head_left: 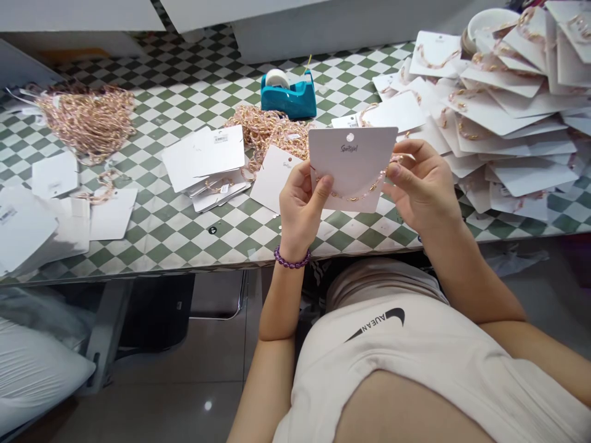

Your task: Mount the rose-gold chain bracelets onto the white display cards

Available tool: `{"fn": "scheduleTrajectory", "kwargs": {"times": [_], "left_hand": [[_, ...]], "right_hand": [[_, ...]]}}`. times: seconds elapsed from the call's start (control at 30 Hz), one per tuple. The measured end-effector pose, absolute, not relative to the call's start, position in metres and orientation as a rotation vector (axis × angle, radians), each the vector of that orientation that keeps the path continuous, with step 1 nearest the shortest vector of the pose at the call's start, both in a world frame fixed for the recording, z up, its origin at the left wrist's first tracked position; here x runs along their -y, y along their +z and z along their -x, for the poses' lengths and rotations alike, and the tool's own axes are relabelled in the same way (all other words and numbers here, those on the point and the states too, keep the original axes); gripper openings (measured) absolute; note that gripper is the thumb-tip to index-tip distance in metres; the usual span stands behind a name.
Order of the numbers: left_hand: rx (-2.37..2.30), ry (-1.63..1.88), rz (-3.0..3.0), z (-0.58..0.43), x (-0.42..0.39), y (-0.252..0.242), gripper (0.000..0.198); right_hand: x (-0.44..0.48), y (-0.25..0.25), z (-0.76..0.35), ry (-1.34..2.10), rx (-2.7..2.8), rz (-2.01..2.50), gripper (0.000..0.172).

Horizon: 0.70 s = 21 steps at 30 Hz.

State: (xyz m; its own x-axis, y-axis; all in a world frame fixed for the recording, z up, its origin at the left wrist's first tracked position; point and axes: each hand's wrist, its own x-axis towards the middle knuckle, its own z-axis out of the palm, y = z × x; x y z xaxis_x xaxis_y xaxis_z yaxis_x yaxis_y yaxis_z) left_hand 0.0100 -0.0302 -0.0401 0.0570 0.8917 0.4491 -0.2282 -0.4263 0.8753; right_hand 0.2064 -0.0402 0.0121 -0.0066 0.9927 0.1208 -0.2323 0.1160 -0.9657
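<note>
A white jewellery card (353,163) with a round hanging hole and dark lettering is held up above the table edge. Across its lower front hangs a pink and gold beaded necklace (354,198). My left hand (302,203) grips the card's left edge, thumb on the front over the strand's left end. At the right edge, my right hand (418,181) pinches the necklace's other end between thumb and forefinger. Whether those fingers also hold the card is hard to see. Behind the card lies a pile of loose beaded necklaces (261,132), partly hidden.
A teal tape dispenser (289,95) stands behind. Carded necklaces are heaped at the right (508,117). White cards lie stacked left of the middle (207,154) and at the far left (41,227). A bundle of necklaces (87,120) lies at the back left of the checkered table (170,237).
</note>
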Motion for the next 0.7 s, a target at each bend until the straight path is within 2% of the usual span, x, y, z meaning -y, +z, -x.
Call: {"fn": "scheduleTrajectory", "kwargs": {"times": [0.13,0.2,0.3,0.53,0.7], "left_hand": [[-0.780,1.624,-1.406,-0.0133,0.0321,-0.0376,0.034],[-0.802,1.615,-1.402,-0.0136,0.0324,-0.0374,0.036],[-0.783,1.554,-1.413,-0.0131,0.0326,-0.0390,0.044],[-0.789,1.566,-1.458,-0.0138,0.0325,-0.0450,0.042],[-0.804,1.543,-1.400,-0.0138,0.0331,-0.0416,0.043]], "right_hand": [[0.0394,0.0143,-0.2031,0.822,1.232,0.981,0.022],[0.0410,0.0167,-0.2027,0.726,1.303,1.054,0.016],[0.0438,0.0185,-0.2037,0.739,1.353,1.114,0.013],[0.0447,0.0145,-0.2012,0.834,1.318,1.004,0.004],[0.0454,0.0157,-0.2004,0.955,1.315,0.971,0.007]]}}
